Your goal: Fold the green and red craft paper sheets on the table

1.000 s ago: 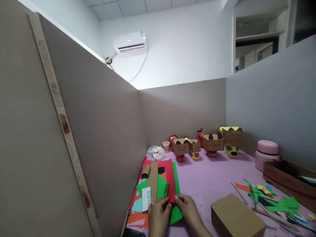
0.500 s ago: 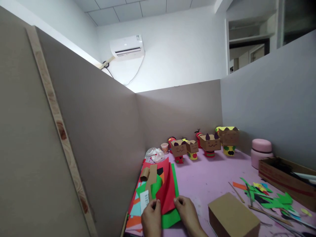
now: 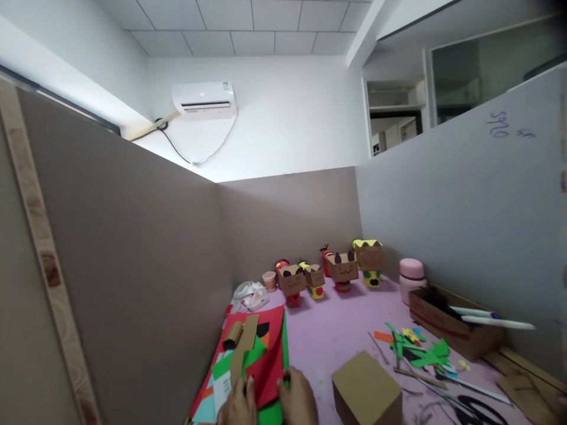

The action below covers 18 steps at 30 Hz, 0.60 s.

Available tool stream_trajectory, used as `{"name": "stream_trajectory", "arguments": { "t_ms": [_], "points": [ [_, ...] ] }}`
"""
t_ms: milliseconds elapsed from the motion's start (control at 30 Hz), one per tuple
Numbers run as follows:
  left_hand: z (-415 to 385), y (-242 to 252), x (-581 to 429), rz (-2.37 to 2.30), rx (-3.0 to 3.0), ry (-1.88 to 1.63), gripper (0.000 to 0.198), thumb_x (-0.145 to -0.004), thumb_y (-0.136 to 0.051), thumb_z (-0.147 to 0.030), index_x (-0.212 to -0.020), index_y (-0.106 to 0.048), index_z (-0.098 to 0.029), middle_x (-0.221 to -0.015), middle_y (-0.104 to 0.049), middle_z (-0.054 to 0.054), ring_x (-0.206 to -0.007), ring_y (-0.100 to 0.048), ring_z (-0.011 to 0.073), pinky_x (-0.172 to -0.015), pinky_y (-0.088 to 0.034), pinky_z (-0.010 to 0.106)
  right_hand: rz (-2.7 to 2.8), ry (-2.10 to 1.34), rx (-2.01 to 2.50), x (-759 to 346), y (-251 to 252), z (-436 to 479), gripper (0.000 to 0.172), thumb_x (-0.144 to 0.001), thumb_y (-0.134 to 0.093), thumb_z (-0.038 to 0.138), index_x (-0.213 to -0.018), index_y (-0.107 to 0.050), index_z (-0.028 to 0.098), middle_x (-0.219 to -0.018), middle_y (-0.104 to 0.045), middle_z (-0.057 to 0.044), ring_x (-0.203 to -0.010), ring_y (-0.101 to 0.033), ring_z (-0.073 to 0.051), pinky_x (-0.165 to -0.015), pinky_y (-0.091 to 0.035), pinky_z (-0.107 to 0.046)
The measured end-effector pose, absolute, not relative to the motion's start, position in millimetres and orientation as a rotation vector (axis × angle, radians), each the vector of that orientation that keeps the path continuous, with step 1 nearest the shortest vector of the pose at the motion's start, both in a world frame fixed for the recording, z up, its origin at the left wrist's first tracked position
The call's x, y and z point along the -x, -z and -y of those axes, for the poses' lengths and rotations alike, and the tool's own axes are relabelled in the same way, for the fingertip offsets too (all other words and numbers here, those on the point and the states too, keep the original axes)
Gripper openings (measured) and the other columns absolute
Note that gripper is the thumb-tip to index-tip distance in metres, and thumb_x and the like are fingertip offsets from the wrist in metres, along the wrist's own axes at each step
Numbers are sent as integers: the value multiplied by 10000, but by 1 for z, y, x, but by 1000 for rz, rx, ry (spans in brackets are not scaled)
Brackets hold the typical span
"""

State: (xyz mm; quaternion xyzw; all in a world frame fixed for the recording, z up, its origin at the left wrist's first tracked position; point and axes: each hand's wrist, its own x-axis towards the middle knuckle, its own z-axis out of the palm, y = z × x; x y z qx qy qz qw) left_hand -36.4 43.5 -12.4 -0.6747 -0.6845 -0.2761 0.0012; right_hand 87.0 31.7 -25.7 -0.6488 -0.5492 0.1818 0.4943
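Observation:
A red sheet (image 3: pixel 269 372), paper or felt, lies over a stack of coloured sheets and bends slightly upward. My left hand (image 3: pixel 239 406) is closed at its lower left edge, thumb and fingers pinching it. At the lower right edge my right hand (image 3: pixel 299 396) pinches it too, thumb uppermost. Under it a green sheet (image 3: pixel 271 415) shows between the hands. Beside my left hand lie a white label (image 3: pixel 222 388), a brown cardboard strip (image 3: pixel 246 345) and a small folded cardboard piece (image 3: pixel 233 335). To the right of my right hand stands a cardboard box (image 3: pixel 367 386).
Box-headed cat figures (image 3: pixel 342 270) stand along the back with a paper cup (image 3: pixel 269 281). On the right are a pink jar (image 3: pixel 411 280), an open carton (image 3: pixel 456 330) with pens, coloured scraps (image 3: pixel 420 352) and black-handled scissors (image 3: pixel 481 410). Grey partitions (image 3: pixel 287 221) enclose the table.
The view has swung right and tilted up, so everything sits further left. The hands are closer together on the red sheet, which lies flatter than before. Scissors have come into view.

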Motion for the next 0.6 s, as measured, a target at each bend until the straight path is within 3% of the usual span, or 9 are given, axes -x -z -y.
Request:
{"name": "stream_trajectory", "arguments": {
  "t_ms": [100,200,433,600],
  "points": [
    [-36,8,35,2174,2045,814,436,-895,-213,-292,-976,-616,-146,-973,-698,132,-850,-651,263,-728,-459,321,1314,-409,1532,-83,15,-21,319,-738,-469,90,-1031,-589,130,-1033,-585,-144,-903,-608,-249,-770,-462,-302],
    [-30,3,33,2165,1995,778,431,-901,-214,-250,-1025,-610,-133,-1026,-685,123,-884,-640,242,-778,-443,310,1331,-394,1460,-81,9,-13,403,-718,-467,68,-1112,-543,110,-1147,-505,-155,-1056,-532,-248,-894,-413,-300],
    [-15,-3,19,2032,1985,714,418,-890,-231,-195,-1090,-593,-136,-1141,-632,119,-1052,-560,233,-946,-336,377,1410,-495,1337,-89,32,11,380,-645,-522,54,-1021,-563,94,-1048,-542,-158,-997,-560,-256,-862,-439,-288],
    [-6,-6,8,1918,2090,651,340,-858,-325,-222,-1005,-631,-235,-1188,-605,56,-1148,-484,215,-1020,-228,457,1473,-550,1278,-94,45,44,392,-585,-556,29,-962,-580,137,-976,-575,-115,-900,-597,-226,-780,-463,-253]
  ]
}}
